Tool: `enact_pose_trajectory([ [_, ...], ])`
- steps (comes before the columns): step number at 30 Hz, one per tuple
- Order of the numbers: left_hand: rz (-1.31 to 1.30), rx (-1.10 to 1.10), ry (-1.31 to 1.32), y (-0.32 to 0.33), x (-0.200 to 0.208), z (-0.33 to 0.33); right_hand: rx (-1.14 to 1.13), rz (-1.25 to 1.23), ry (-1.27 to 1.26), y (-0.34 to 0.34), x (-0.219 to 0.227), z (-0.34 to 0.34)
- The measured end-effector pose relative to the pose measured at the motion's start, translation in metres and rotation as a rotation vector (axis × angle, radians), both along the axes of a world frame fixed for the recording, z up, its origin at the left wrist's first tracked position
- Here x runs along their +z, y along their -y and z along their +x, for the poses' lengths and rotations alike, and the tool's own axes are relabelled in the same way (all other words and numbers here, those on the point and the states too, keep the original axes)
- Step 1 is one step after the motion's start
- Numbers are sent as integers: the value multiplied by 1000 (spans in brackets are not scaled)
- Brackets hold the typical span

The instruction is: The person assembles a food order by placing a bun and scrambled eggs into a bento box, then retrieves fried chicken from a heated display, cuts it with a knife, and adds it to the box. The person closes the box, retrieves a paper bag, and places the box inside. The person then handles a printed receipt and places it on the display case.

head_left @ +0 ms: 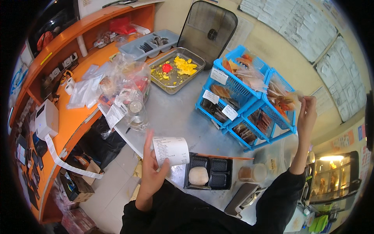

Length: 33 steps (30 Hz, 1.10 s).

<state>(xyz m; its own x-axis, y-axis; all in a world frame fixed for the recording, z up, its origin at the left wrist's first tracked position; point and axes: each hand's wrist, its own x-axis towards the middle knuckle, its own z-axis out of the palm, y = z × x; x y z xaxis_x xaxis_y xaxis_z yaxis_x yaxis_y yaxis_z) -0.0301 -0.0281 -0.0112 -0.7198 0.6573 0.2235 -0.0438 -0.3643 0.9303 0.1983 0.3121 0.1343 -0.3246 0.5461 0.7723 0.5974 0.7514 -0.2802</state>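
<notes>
Blurring right hand (307,111); packet indistinct

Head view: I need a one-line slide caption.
Left hand holds a paper receipt; right hand lifts a packet from blue baskets.

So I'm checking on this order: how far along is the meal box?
Done: the black tray holds one white portion; its other compartments look empty. In hand: the left hand holds the receipt, and the right hand lifts a small packet from the blue baskets. Left: filling the empty compartments.
</notes>
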Motion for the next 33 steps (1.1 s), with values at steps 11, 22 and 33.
enact_pose_trajectory([
  [11,-612,-236,-555,5,-55,-13,201,-575,20,172,-31,34],
  [22,-630,-482,-1086,-8,-154,34,471,-905,227,236,-196,1],
  [33,-604,-446,-1236,-17,-164,36,453,-890,328,268,-263,3],
])
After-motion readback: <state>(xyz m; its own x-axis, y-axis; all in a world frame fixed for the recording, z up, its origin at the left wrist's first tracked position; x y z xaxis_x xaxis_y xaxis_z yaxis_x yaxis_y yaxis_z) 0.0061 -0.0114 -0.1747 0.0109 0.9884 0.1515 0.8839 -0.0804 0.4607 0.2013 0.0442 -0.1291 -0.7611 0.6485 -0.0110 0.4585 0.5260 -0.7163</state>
